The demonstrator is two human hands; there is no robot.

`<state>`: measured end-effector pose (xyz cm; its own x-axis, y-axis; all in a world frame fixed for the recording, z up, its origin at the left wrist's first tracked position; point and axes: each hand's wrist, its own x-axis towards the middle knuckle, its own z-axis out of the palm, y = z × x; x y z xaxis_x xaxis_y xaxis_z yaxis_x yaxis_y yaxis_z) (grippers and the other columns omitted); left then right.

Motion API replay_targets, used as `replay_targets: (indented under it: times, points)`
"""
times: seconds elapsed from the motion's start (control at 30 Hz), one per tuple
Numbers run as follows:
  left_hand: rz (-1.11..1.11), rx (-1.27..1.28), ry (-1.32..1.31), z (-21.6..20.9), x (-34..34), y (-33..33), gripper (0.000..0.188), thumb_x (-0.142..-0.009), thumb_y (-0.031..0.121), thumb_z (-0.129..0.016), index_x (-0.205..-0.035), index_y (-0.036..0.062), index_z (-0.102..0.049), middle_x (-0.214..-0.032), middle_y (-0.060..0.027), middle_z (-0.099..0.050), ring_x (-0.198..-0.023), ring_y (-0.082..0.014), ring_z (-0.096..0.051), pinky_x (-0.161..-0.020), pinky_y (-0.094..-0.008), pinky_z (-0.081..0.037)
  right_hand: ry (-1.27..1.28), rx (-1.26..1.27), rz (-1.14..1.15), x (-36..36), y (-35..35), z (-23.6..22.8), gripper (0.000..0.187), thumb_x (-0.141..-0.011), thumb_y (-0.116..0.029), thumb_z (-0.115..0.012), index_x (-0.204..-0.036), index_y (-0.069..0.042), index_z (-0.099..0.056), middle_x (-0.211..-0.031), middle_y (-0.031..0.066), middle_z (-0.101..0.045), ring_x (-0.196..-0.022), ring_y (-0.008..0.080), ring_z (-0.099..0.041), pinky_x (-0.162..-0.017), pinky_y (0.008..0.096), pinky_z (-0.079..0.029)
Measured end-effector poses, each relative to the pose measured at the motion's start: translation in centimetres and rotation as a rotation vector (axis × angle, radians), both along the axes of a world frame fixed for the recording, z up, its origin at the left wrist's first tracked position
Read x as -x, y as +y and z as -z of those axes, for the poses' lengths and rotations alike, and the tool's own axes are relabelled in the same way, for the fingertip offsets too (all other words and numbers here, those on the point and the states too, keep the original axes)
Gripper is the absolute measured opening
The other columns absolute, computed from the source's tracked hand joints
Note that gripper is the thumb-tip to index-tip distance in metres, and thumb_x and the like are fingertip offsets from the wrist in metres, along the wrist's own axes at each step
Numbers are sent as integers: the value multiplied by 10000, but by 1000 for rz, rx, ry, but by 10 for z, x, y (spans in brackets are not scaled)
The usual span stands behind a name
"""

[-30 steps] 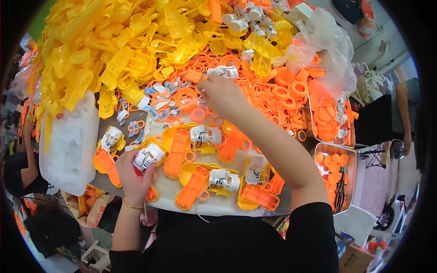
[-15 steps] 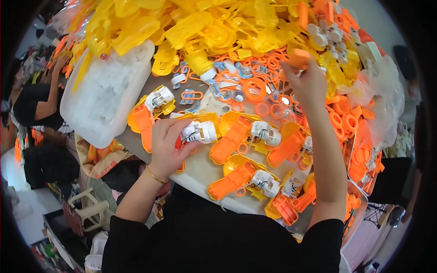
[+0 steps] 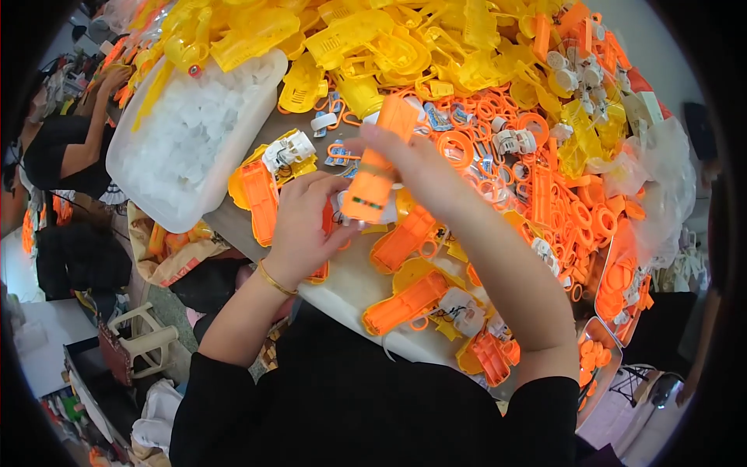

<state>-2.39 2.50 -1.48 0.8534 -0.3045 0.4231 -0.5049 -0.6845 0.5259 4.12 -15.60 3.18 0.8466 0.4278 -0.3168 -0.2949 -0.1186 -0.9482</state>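
Observation:
My right hand (image 3: 416,167) grips an orange plastic housing (image 3: 395,124), long and boxy, and holds it tilted over the near part of the table. Just beneath and to the left, my left hand (image 3: 299,226) is closed round a white mechanism unit; the orange housing and my fingers hide most of it. Partly assembled pieces lie about both hands, each a yellow shell with an orange housing (image 3: 401,302) and a white unit (image 3: 461,311). One more such set, with its orange housing (image 3: 260,201), rests left of my left hand.
Yellow plastic shells (image 3: 350,39) are heaped along the far side. A white tub (image 3: 187,140) of translucent pieces stands at left. Orange rings (image 3: 455,148) and small parts cover the middle and right. Clear plastic bags (image 3: 661,179) hang at far right. Another person's arm (image 3: 93,128) shows at far left.
My right hand has come from the far right pile toward my left hand, bringing the orange housing over the white unit. My left hand stays nearly in place.

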Motion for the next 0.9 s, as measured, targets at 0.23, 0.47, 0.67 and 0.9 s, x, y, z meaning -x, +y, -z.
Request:
replay_targets:
  times: [0.23, 0.47, 0.67, 0.9]
  points:
    - [-169, -28, 45, -11, 12, 0, 673, -686, 202, -752, -1243, 18, -422, -1206, -166, -459, -1129, -352, -418, -975, -437, -327, 40, 20, 77, 17, 4, 8, 547, -834, -531, -585, -1002, -11, -596, -913, 54, -640, -786, 120, -624, -626, 264, -521]
    - [-172, -82, 122, 3, 40, 0, 765, -688, 146, -735, -1318, -18, -334, -1326, -215, -369, -1273, -407, -310, -1044, -462, -294, -22, 178, 122, 11, -13, 10, 545, -883, -505, -522, -1111, -16, -595, -971, 80, -650, -812, 137, -635, -636, 282, -523]
    - [-101, 35, 198, 3, 33, 2, 732, -665, 27, -624, -1328, -23, -315, -1337, -224, -358, -1295, -426, -286, -1082, -469, -260, 27, 481, -46, 6, -16, -7, 562, -852, -547, -548, -1029, -19, -627, -966, 84, -640, -851, 140, -608, -635, 269, -503]
    - [-43, 39, 213, 3, 26, 4, 718, -638, -5, -571, -1315, -31, -334, -1351, -213, -359, -1306, -419, -278, -1096, -467, -237, -47, 485, -26, -9, -24, -18, 634, -816, -623, -541, -953, -11, -631, -849, 60, -607, -771, 130, -559, -675, 273, -462]
